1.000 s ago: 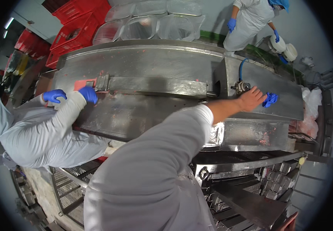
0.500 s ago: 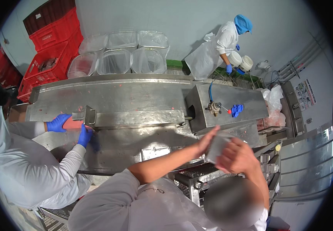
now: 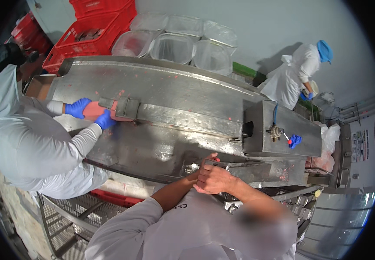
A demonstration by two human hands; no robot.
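Note:
My right hand is closed in a fist near the front edge of the steel table. Just behind it is my left hand, mostly covered, with a fingertip poking up past the knuckles. A rectangular grey metal piece lies beside my fists; whether either hand grips it cannot be made out. To the left, a co-worker's blue-gloved hands hold a pink block of meat at a metal holder on the end of a long steel channel.
A steel box with a valve and a blue glove stands at right. Red crates and lined clear tubs line the back. Another person bends over a bucket. A rack stands below.
The view has swung left, so the table sits further right. My hands have come in toward my body and closer together, and the metal piece that was between them is now largely hidden.

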